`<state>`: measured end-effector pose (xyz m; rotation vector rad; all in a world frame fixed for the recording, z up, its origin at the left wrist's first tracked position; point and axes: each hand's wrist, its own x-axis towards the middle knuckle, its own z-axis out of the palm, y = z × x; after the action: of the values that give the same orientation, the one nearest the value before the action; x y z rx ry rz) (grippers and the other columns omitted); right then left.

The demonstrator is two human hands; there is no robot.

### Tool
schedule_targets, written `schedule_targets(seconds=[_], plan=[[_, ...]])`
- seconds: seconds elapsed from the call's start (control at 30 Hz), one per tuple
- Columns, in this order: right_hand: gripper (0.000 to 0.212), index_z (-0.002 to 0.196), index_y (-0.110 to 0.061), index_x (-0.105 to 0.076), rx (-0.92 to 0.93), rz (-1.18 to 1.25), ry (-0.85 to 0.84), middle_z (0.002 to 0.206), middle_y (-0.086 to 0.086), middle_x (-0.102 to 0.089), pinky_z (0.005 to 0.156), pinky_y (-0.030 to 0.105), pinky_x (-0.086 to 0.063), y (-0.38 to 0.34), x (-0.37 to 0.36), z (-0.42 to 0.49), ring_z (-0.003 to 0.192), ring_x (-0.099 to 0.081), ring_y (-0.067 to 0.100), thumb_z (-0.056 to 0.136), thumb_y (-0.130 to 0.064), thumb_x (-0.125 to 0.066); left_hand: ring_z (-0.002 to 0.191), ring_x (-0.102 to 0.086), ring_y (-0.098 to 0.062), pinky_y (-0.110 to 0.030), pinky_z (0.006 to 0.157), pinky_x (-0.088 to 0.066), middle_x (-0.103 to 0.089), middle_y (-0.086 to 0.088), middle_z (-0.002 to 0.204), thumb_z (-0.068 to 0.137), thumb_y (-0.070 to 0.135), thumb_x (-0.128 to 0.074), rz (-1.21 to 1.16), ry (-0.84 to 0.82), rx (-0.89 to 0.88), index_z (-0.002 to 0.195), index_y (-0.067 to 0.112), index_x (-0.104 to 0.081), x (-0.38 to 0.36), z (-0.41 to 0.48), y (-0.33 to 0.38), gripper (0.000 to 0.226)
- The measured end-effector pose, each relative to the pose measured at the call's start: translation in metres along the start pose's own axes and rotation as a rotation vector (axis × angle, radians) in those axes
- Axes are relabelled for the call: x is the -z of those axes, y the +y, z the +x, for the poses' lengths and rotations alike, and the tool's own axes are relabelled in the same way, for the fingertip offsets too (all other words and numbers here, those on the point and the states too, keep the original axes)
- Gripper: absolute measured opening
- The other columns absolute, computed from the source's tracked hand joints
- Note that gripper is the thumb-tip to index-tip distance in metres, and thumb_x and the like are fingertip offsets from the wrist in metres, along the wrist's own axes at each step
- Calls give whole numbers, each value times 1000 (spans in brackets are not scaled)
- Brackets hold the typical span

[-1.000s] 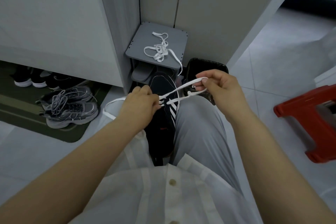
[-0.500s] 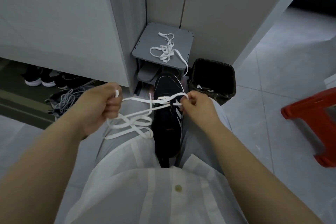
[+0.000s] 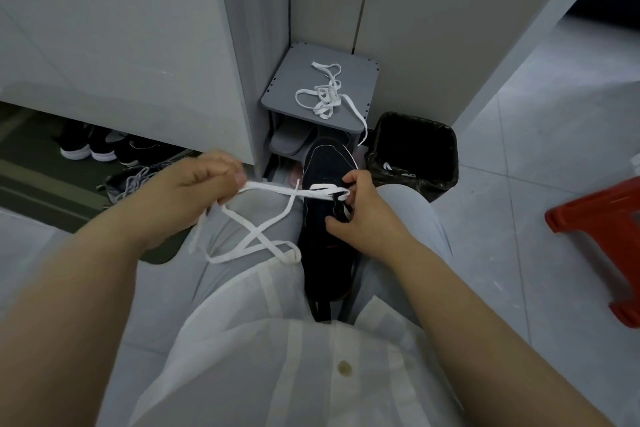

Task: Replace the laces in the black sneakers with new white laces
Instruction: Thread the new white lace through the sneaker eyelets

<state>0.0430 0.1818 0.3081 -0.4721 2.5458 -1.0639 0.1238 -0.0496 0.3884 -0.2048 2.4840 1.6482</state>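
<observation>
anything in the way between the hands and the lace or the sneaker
Nothing visible. The left hand grips the lace directly, and the right hand pinches it right at the sneaker.

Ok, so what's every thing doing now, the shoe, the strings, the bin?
left grip, holds the white lace out sideways.
right grip, pinches the lace at the black sneaker.
white lace, taut between them, rest looped on the lap.
black sneaker, between the legs, laced only near the toe.
spare lace, loose heap on the grey rack.
bin, open, bag-lined.
</observation>
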Motion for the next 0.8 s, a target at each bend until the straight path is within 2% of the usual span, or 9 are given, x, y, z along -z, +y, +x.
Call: schedule_targets(seconds=[0.07,0.13,0.23,0.3,0.4,0.47,0.57,0.7,0.8], plan=[[51,118,-18,-32,26,-49,34,77,-9,-44,63,33,-46,-2,0,0,61,-47,9,78,-19,-65,77,-61,0,-14,78,-44,-67,14,82,81,33,-55,-194,26,-70,81,7,-69,-13,4,6,29],[45,113,-15,-35,34,-31,104,70,-5,-45,62,36,-46,-2,3,2,60,-47,12,77,-11,-60,83,-66,-13,-24,87,-50,-70,2,76,80,30,-51,-385,-2,-84,68,17,-71,-30,8,12,27],[42,106,-17,-34,21,10,152,69,-4,-43,56,24,-40,5,9,2,59,-44,10,74,-7,-59,46,-46,-12,-29,67,-56,-43,2,48,89,15,-40,-777,5,14,47,18,-51,-53,16,21,43],[41,102,-19,-34,5,36,167,75,-4,-43,59,24,-41,10,12,0,61,-43,11,73,-8,-61,38,-29,-8,-25,53,-53,-30,4,44,94,11,-35,-827,8,182,49,16,-44,-62,20,20,46],[37,101,-22,-42,71,11,182,80,-8,-41,61,26,-42,13,11,-3,62,-42,6,74,-7,-61,34,-24,-6,-23,46,-49,-30,4,43,92,10,-39,-625,-98,406,59,14,-36,-71,20,7,33],[31,101,-22,-54,184,-69,153,85,-12,-39,62,23,-42,10,9,-5,66,-42,5,76,-5,-58,36,-31,-9,-26,49,-49,-38,-1,46,90,4,-40,-443,-173,420,65,10,-41,-77,18,-4,26],[17,91,-15,-68,349,-206,88,87,1,-46,62,32,-47,10,5,-7,73,-49,15,77,-12,-59,48,-51,-14,-28,56,-50,-53,-4,68,84,-6,-45,-171,-142,239,95,13,-52,-77,22,-11,23],[20,81,-14,-67,376,-339,77,81,4,-47,61,40,-48,18,2,-15,71,-48,21,74,-29,-56,101,-49,-21,-26,86,-38,-52,-6,110,77,0,-54,528,60,-171,116,16,-54,-76,54,-27,42],[25,85,-14,-69,359,-323,141,82,3,-47,65,35,-47,16,1,-22,74,-48,20,77,-31,-53,105,-46,-29,-34,85,-35,-57,-9,108,84,14,-54,801,15,-58,109,12,-51,-81,72,-27,26]])
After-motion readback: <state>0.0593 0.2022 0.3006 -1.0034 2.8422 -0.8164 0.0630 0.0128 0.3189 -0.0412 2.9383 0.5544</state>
